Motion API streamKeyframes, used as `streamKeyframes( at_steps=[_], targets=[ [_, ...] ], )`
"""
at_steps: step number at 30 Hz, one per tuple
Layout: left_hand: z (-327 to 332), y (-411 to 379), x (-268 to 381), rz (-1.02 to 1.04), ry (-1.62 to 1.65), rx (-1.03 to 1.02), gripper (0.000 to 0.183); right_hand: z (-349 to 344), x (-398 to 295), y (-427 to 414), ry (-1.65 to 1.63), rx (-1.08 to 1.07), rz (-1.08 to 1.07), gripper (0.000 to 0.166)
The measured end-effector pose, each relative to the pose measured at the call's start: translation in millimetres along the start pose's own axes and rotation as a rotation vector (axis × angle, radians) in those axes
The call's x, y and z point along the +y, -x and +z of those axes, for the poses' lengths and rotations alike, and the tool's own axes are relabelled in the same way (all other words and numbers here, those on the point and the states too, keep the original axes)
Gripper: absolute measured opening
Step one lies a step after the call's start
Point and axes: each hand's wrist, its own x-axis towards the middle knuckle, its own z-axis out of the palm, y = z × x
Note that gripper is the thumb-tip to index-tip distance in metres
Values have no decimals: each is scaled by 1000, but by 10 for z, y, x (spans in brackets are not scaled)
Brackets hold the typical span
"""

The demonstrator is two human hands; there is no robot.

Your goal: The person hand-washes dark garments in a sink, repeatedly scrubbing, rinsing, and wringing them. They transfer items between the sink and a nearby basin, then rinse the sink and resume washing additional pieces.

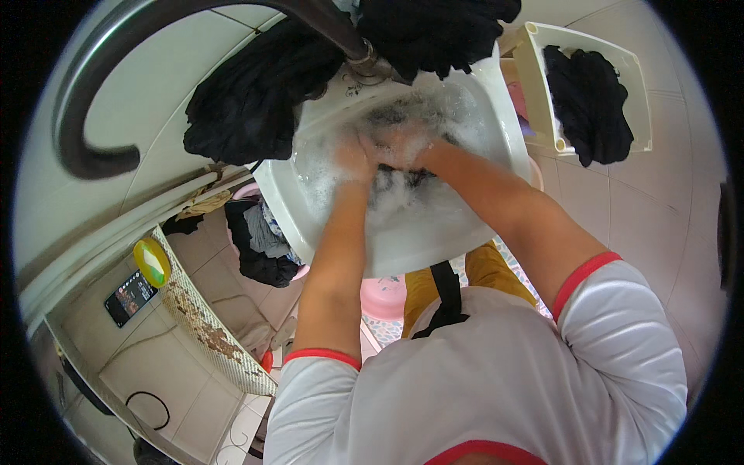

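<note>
Both of my hands are down in a white washbasin (407,256) of foamy, cloudy water. Wet black cloth (415,177) shows between and around them, partly under the suds. My left hand (353,154) is curled at the cloth and blurred by motion. Close against it, my right hand (407,146) also grips the cloth, its fingers largely lost in splash and foam. A dark curved faucet (366,67) rises from the back of the basin. Black garments hang over the rim on both sides of it: one bundle (256,93) at left, another (433,32) at right.
At right, a cream plastic stand (535,87) holds a black garment (590,104). Low at left, clothes (261,232) fill a pink tub. A yellow soap dish (152,261) and a phone (131,297) lie by a rusty patterned ledge (203,325). A pink basin (383,297) stands below.
</note>
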Motion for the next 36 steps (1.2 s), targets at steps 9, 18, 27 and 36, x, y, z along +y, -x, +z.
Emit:
streamKeyframes(
  at_steps=[9, 18, 27, 36],
  targets=[
    [-1047, 45, 698, 227, -28, 43, 24, -291, 536, -338, -928, 317, 304, 43],
    [-845, 920, 676, -220, 421, 262, 40, 567, 14, 700, -73, 781, -37, 22],
    [-188, 232, 241, -180, -23, -455, 38, 523, 41, 197, 13, 319, 67, 28],
    [319, -58, -176, -213, 11, -319, 40, 792, 644, -529, 345, 367, -4, 38]
  ],
)
